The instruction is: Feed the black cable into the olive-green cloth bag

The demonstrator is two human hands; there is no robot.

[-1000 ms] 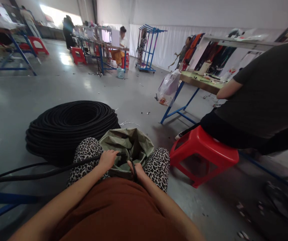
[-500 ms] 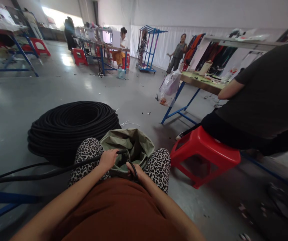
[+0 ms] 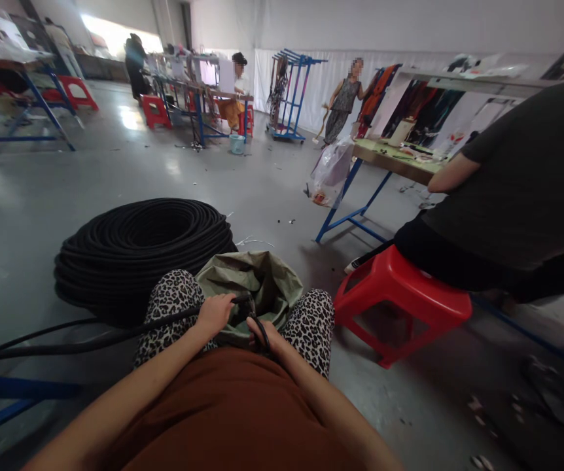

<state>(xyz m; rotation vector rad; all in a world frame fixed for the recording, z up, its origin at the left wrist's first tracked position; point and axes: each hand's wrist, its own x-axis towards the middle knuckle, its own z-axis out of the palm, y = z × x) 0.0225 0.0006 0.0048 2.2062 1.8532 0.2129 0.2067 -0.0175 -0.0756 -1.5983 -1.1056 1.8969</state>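
My left hand (image 3: 214,314) is closed round a thick black cord (image 3: 171,318), near its end. The cord runs across my left thigh and off to the left. My right hand (image 3: 265,332) is closed on scissors with a black looped handle (image 3: 263,331). Their blades meet the cord just beyond my left fingers; whether they are parted is too small to tell. Both hands are over the mouth of an olive-green sack (image 3: 282,278) between my knees. Its inside is mostly in shadow. A large coil of black cord (image 3: 100,258) lies on the floor at the front left.
Close on my right, a person in a dark shirt (image 3: 522,176) sits on a red stool (image 3: 409,294) at a workbench (image 3: 394,160). A plastic bag (image 3: 331,170) hangs from the bench corner. Blue metal bars (image 3: 21,392) stand at lower left. Other people and benches are farther back.
My hands, the cord and the scissors hold nearly the same place; the cord end by the blades has shifted slightly. In the background, a standing person has straightened up and moved an arm.
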